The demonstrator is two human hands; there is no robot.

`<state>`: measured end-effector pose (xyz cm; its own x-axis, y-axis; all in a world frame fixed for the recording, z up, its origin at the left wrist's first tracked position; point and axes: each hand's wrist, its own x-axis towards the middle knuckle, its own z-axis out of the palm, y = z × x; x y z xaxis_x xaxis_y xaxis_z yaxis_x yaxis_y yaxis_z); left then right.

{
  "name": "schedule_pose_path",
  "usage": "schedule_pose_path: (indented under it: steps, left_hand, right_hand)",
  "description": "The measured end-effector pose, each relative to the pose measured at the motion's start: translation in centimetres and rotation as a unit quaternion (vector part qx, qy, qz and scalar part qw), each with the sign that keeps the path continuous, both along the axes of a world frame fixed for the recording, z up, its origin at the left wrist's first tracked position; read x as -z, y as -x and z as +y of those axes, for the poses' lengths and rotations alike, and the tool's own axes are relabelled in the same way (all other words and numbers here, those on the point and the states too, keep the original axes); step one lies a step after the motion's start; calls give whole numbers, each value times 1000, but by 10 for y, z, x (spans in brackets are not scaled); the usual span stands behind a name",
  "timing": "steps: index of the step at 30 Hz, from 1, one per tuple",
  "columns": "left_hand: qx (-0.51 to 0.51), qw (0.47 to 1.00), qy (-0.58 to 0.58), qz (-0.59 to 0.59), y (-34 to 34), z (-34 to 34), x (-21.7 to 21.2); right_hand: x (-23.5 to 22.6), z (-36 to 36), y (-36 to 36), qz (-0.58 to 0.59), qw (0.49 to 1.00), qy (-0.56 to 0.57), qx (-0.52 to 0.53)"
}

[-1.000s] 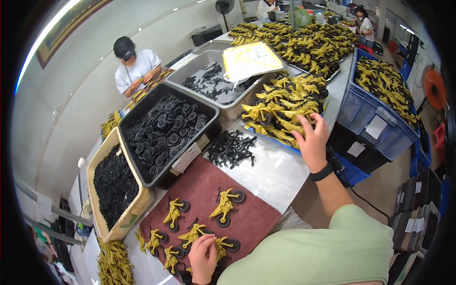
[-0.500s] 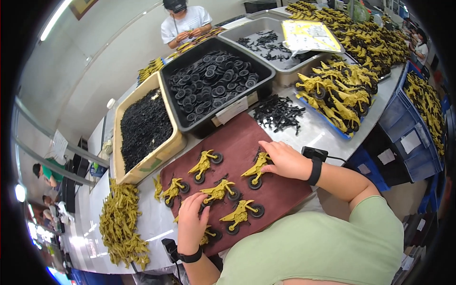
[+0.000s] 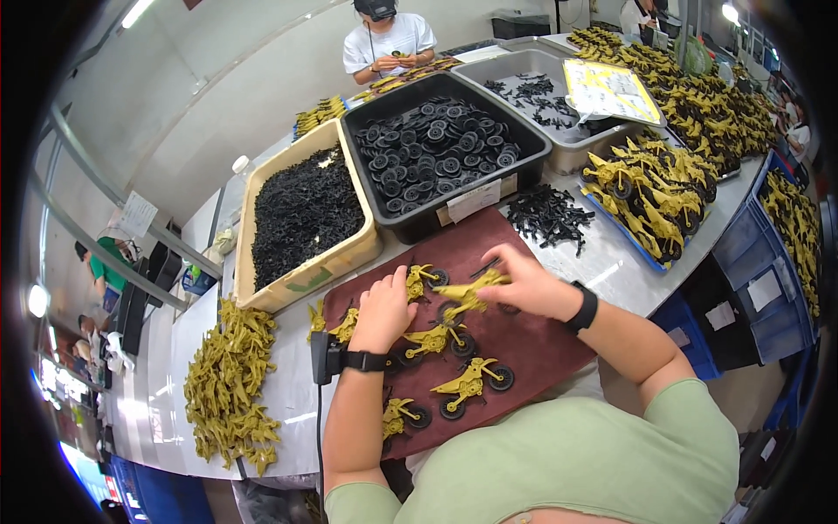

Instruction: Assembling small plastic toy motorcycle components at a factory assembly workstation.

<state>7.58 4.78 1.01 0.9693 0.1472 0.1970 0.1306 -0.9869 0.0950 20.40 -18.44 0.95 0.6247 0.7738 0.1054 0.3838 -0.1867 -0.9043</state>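
While a yellow toy motorcycle (image 3: 469, 294) is held over the maroon mat (image 3: 546, 354) by the right hand (image 3: 534, 286), pinched at its end between thumb and fingers, the left hand (image 3: 384, 307) is placed back-up over the mat's far left part, near the lifted piece; whether anything is gripped by it cannot be told, since its palm is hidden. Other motorcycles (image 3: 467, 382) with black wheels are spread on the mat, nearer the body and partly behind the left hand. Beyond the mat, black wheels (image 3: 436, 157) are heaped in a black tub (image 3: 526, 170), beside which small black parts (image 3: 305, 214) are contained in a cream tub (image 3: 349, 253).
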Motion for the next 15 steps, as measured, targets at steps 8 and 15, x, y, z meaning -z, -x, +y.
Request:
schedule_pose_path:
  steps: [8,15]
  left_hand:
    - [-23,997,47,49,-14,11,18]
    - [5,997,80,-12,-10,5,4]
  right_hand:
    - [25,64,48,-95,977,169,-88]
    - [18,70,48,19,964,193,-182]
